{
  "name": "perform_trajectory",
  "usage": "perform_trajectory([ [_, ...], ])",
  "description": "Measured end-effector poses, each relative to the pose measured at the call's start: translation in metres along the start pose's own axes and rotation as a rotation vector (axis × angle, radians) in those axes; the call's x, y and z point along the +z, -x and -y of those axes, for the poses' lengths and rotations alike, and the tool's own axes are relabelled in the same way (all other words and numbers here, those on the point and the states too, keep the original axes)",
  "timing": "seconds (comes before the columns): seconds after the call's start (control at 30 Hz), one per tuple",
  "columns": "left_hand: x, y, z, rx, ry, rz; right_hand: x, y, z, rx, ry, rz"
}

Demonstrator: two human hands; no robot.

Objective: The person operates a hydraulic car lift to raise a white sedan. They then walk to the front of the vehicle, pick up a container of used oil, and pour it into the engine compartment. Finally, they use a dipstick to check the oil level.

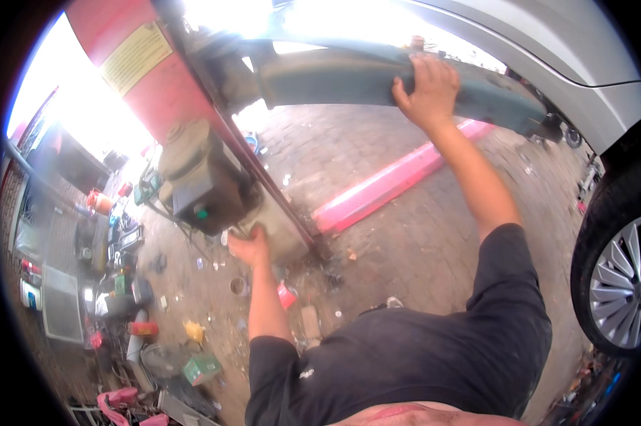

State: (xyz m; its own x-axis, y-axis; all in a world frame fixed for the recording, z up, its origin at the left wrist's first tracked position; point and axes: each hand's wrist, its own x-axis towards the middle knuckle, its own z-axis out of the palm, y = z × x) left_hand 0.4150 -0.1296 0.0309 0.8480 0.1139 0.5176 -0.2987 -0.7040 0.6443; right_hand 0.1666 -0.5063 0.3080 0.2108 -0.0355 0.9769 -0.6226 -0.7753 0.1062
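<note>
My right hand (432, 89) rests on top of a dark green lift arm (334, 77), its thumb apart from its fingers. The arm reaches from a red lift post (175, 92) toward a raised silver car (562, 42). Lower and to the left, my left hand (249, 250) is closed just under a dark power unit (205, 188) with a green button, beside a pale tank (281, 234). What its fingers hold is hidden; it may be a small lever.
A red floor beam (388, 183) crosses the paved ground beyond the post. The car's wheel (622, 284) stands close at the right. Loose clutter lies at the left, with a green box (202, 369), a light rectangular panel (63, 304) and a red container (286, 295).
</note>
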Motion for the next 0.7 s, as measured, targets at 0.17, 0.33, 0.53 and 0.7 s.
perform_trajectory([
  [0.17,0.001,0.000,0.002,0.047,0.057,-0.022,-0.002,0.007,0.004,0.002,0.008,0.029],
  [0.33,-0.001,-0.001,0.002,0.065,0.044,-0.032,-0.001,0.015,0.004,0.008,-0.013,0.041],
  [0.53,-0.005,0.000,-0.008,0.020,0.078,-0.020,0.002,0.027,0.004,0.021,-0.054,0.063],
  [0.7,-0.004,-0.001,-0.012,0.014,0.061,-0.019,0.004,0.034,0.002,0.030,-0.042,0.085],
])
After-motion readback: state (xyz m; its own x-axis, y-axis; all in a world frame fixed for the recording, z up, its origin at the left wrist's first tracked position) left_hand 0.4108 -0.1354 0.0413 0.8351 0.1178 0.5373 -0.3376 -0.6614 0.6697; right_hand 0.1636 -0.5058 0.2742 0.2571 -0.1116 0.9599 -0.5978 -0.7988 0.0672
